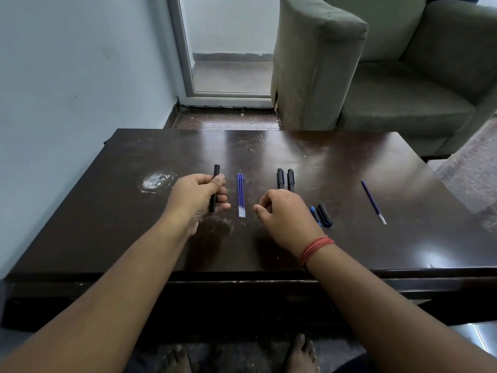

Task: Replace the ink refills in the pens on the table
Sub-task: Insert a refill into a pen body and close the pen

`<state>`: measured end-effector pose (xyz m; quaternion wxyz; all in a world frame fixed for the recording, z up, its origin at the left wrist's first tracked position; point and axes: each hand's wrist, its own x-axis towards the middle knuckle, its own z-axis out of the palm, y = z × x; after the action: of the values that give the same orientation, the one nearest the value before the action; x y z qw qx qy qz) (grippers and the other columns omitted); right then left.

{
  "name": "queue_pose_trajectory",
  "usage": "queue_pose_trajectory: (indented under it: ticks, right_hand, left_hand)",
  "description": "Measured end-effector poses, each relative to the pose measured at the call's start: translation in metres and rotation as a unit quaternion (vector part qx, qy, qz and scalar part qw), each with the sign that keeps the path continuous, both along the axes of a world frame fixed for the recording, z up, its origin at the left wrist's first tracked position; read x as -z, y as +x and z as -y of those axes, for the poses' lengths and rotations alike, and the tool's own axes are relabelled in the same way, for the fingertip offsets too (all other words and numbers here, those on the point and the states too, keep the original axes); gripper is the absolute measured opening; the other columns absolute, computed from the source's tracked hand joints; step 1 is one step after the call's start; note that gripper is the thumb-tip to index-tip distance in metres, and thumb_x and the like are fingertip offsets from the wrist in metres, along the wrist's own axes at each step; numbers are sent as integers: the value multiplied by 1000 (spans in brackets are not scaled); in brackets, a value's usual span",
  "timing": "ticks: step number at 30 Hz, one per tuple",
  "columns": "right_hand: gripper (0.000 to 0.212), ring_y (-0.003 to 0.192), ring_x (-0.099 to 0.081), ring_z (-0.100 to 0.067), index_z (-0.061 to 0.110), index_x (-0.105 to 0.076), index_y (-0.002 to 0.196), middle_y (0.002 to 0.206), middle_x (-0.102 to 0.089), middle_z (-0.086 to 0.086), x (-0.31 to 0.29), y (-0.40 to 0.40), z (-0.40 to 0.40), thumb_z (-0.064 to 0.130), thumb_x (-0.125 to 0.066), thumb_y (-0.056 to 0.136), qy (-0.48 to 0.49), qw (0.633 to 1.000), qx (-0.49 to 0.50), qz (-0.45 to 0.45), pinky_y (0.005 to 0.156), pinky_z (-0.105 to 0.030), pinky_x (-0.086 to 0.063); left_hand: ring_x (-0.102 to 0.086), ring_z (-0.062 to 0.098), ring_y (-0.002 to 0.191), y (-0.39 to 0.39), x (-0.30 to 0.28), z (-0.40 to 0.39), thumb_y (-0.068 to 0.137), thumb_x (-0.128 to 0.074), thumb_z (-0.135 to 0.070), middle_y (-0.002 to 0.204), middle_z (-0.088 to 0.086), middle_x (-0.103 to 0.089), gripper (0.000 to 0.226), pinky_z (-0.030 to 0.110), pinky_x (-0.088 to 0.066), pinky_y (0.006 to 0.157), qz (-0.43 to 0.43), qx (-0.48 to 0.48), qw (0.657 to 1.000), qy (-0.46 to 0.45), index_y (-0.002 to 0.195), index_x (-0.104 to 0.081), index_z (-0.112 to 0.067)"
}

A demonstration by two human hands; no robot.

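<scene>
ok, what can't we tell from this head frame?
- Head view: whether the pen barrel holds a refill; left hand covers its middle.
- Lower halves of the two capped pens: behind right hand.
- What right fingertips pinch, if anything: too small.
- Blue tip piece: too small to identify.

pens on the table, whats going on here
A person is swapping pen refills at a dark wooden table. The left hand holds a black pen barrel in its grip. The right hand hovers loosely curled, holding nothing visible, beside three blue refills lying together. Two capped black pens lie behind it; a blue tip piece and a black cap sit to its right. One lone refill lies far right.
</scene>
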<state>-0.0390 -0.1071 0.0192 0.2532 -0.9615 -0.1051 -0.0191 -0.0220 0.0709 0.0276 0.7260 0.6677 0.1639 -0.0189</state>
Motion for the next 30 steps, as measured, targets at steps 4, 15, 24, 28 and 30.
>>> queue_pose_trajectory:
  ticks: [4, 15, 24, 28, 30]
  right_hand:
    - [22, 93, -59, -22, 12, -63, 93, 97, -61, -4, 6, 15, -20, 32, -57, 95, -43, 999, 14, -18, 77, -31, -46]
    - [25, 104, -57, -32, 6, -59, 106, 107, -61, -12, 15, 31, -51, 28, -55, 96, -93, 995, 43, -19, 83, -35, -44]
    - [22, 103, -58, -31, 6, -57, 104, 106, -61, -12, 18, 30, -48, 26, -55, 96, -92, 993, 63, -34, 77, -32, -41]
    - [20, 102, -58, -30, 7, -57, 103, 105, -60, -11, 18, 31, -45, 26, -54, 97, -94, 992, 69, -38, 74, -30, -37]
    - [16, 101, -58, -29, 8, -56, 102, 103, -59, -10, 17, 31, -44, 22, -55, 97, -92, 992, 73, -41, 73, -30, -38]
  left_hand:
    - [-66, 17, 70, 4, 6, -11, 94, -66, -21, 79, 8, -69, 23, 30, -62, 63, 0, -4, 999, 39, 102, -69, 0]
    - [-72, 20, 87, 9, 10, -28, 95, -66, -25, 80, 0, -77, 9, 51, -58, 89, 5, -4, 999, 41, 90, -67, -17]
    - [-69, 15, 76, 7, 8, -23, 96, -64, -23, 82, 1, -76, 9, 47, -60, 86, 9, 15, 999, 45, 94, -67, -14]
    - [-68, 8, 67, 8, 10, -20, 96, -64, -24, 80, -1, -76, 11, 43, -59, 81, 7, 31, 998, 60, 94, -67, -13]
    - [-68, 4, 62, 8, 11, -19, 96, -64, -24, 80, 0, -76, 11, 41, -59, 79, 7, 37, 997, 68, 94, -67, -13]
